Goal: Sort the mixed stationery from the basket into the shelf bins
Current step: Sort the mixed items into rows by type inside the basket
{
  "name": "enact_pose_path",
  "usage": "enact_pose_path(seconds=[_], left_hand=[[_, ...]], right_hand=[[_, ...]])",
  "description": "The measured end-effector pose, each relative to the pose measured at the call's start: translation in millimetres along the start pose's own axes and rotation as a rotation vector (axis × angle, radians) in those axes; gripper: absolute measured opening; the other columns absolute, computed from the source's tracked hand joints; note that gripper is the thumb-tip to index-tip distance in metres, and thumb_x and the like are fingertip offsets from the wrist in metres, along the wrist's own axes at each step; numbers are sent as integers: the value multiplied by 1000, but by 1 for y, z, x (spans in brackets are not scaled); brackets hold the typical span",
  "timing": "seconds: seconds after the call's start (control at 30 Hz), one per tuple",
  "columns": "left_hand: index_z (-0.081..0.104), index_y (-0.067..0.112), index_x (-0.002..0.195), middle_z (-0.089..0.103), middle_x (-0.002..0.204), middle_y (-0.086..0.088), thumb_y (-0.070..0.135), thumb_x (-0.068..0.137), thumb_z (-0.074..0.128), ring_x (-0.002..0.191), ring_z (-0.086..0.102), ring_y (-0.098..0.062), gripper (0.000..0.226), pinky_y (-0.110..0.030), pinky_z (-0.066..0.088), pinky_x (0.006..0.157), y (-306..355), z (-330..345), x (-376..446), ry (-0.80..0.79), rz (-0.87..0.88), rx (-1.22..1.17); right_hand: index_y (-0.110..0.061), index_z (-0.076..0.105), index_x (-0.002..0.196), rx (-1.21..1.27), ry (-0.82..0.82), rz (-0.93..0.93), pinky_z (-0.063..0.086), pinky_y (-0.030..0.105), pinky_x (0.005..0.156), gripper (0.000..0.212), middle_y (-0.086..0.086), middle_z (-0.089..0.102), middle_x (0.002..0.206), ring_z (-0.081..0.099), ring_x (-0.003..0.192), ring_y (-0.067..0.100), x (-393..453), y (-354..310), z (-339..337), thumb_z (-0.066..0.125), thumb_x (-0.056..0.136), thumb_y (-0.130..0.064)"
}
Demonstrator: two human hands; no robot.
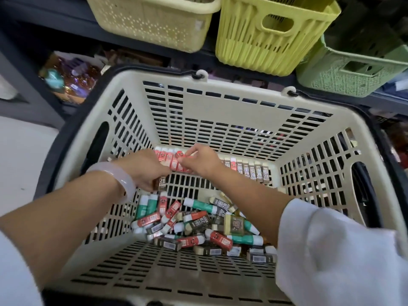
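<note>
A large cream basket with a black rim fills the view. A loose heap of erasers in red, green and brown sleeves lies on its floor. Along the far wall stands a neat row: red erasers at the left, brown erasers at the right. My left hand reaches in, fingers closed around brown erasers. My right hand pinches a red eraser at the red row. Both hands meet over that row.
Shelf bins hang above the basket: a cream bin, a yellow-green bin and a pale green bin. A dark shelf frame and packaged goods sit behind at the left. White floor lies to the left.
</note>
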State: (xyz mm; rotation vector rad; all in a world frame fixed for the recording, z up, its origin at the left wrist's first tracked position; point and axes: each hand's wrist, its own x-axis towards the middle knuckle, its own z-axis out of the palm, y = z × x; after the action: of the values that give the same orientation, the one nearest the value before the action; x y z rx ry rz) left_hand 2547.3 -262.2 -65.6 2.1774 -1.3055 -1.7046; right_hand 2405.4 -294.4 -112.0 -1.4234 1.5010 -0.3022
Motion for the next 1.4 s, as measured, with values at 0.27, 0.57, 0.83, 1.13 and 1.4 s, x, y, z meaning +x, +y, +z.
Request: enact_pose_path(seconds=[0.27, 0.57, 0.83, 1.13, 1.4], left_hand=[[49, 4, 72, 57, 73, -12, 0, 87, 56, 60, 60, -21, 17, -26, 52, 47, -25, 4, 20, 203, -122, -192], [57, 3, 75, 63, 66, -12, 7, 89, 54, 49, 58, -19, 15, -23, 48, 43, -28, 6, 25, 242, -124, -75], [55, -13, 111, 57, 87, -17, -1, 86, 53, 96, 63, -37, 27, -43, 55, 82, -34, 9, 29, 289, -63, -66], [56, 2, 79, 62, 102, -25, -7, 84, 57, 100, 62, -37, 10, -45, 50, 91, -24, 6, 26, 259, 1, -203], [62, 2, 105, 62, 102, -10, 10, 93, 48, 92, 60, -23, 20, -32, 50, 84, -35, 18, 24, 54, 115, 683]], right_hand=[[-18, 43, 67, 107, 136, 40, 53, 37, 73, 28, 7, 63, 82, 63, 79, 24, 35, -18, 57, 62, 86, -14], [-13, 55, 67, -8, 89, 1, 39, 24, 60, 25, 2, 57, 67, 52, 69, 14, 42, -16, 66, 66, 83, -29], [-6, 65, 95, 123, 29, 2, 51, 32, 83, 13, 7, 62, 89, 60, 85, 24, 35, -18, 68, 56, 87, -10], [-10, 54, 94, 540, -140, 45, 47, 13, 54, 5, 3, 57, 74, 53, 63, 10, 19, -6, 45, 58, 90, -10], [-20, 48, 68, 232, 312, 137, 48, 27, 71, 23, 5, 63, 90, 58, 80, 19, 47, -9, 72, 61, 86, -16]])
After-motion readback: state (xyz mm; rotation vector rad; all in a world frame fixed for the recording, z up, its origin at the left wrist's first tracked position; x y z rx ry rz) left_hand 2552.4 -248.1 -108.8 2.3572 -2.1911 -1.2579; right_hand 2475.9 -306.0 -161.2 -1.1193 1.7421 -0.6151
